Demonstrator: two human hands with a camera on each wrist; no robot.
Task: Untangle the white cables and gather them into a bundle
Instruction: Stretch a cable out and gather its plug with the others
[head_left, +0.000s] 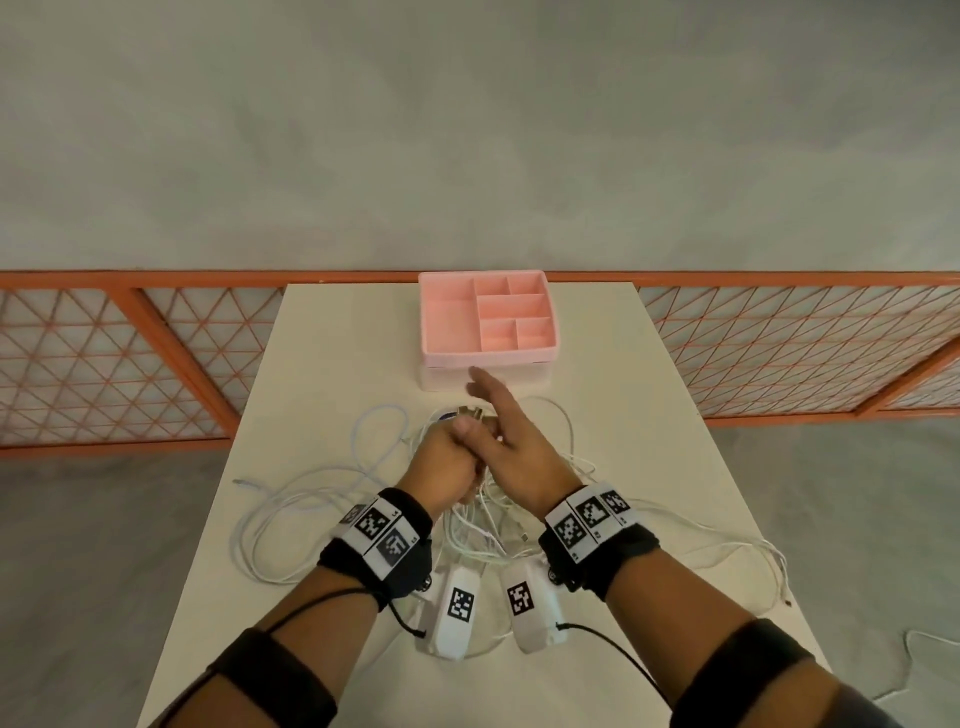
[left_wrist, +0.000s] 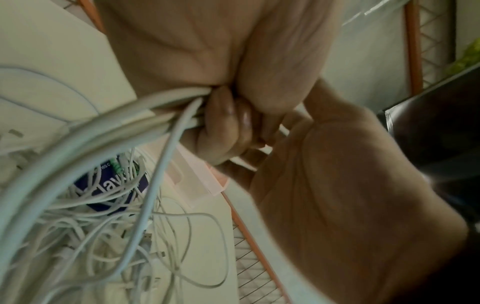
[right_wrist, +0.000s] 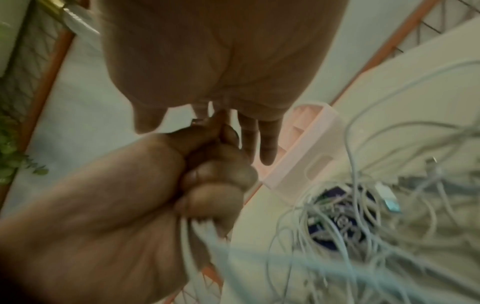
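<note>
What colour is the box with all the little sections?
Pink. The box at the table's far end shows best in the head view.

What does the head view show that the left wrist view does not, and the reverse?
Head view only: the whole table, the tray's empty compartments from above, both wristbands, and the right hand with fingers straight over the cables.

Left wrist view only: the left hand's grip up close, fingers curled round several cable strands, and a blue label under the tangle.

Both: the left hand gripping cables, loose cables on the table, the pink tray, the orange fence.
</note>
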